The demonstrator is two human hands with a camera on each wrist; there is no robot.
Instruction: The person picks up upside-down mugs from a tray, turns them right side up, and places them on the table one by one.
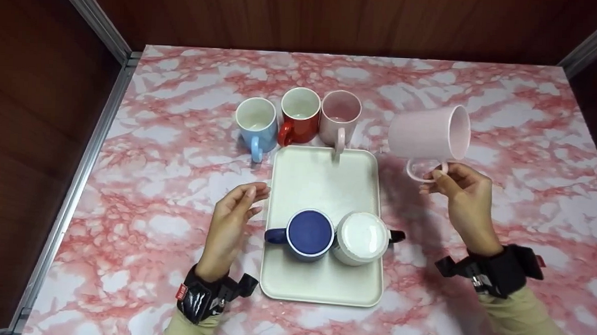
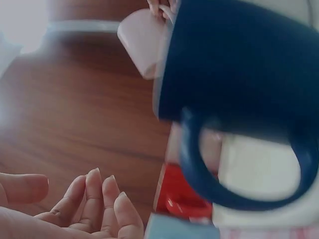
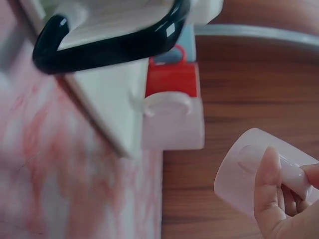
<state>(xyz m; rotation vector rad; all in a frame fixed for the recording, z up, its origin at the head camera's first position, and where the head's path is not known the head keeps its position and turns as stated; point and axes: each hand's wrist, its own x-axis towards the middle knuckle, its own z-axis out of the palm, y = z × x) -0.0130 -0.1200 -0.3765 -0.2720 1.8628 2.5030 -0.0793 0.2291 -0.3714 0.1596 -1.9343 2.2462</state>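
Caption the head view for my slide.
Right hand holds a pink mug sideways, right of the tray bearing a blue mug and a white mug; left hand empty.

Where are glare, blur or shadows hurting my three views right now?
Head: mostly sharp, the held pink mug clear; a reflection on the white mug, soft shadow on the table right of the tray. Left wrist: top-left corner washed out by glare; the near blue mug soft-edged. Right wrist: table blurry at left; highlights on the black handle.
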